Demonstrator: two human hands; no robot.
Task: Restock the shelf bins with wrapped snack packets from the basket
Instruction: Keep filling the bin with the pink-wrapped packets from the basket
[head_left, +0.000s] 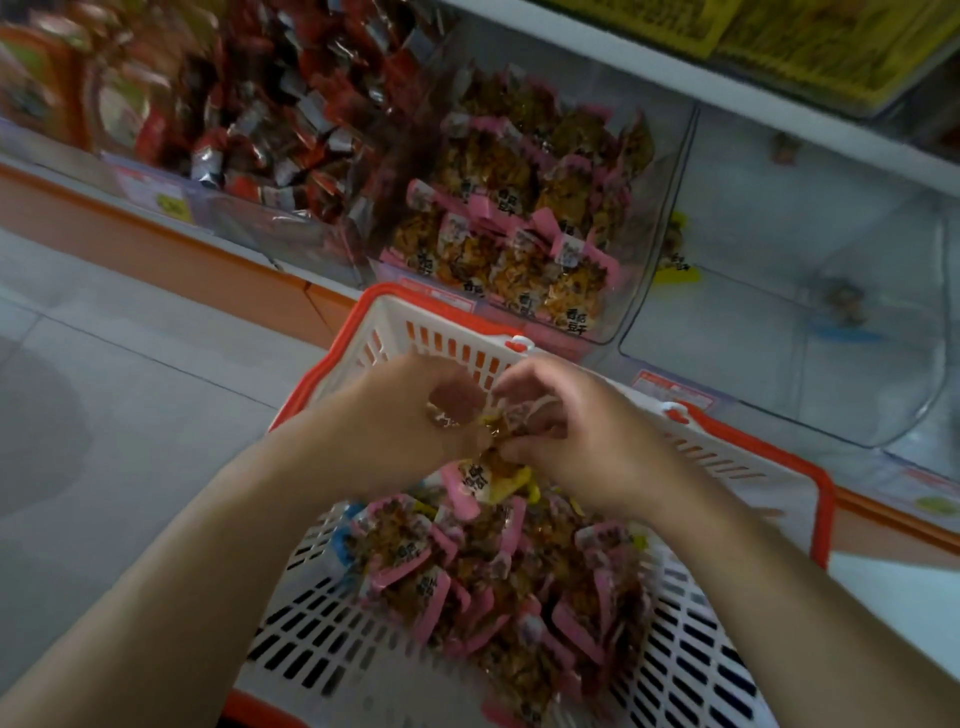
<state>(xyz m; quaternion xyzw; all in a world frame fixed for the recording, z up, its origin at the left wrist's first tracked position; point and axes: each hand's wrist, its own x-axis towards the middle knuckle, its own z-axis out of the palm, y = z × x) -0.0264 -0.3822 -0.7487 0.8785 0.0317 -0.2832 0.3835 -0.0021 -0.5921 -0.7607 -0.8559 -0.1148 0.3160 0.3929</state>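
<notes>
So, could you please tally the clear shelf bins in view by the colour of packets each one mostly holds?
Bin of red and silver packets: 1
Bin of pink-edged packets: 1
Nearly bare bin with a few stray packets, one yellow-edged: 1
Total: 3 bins

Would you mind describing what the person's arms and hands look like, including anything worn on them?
Both forearms are bare up to the frame edge, with no sleeves showing. The left hand and right hand wear no gloves, and no watch, bracelet or ring is visible on the wrists or fingers. Motion blur could hide small details.
</notes>
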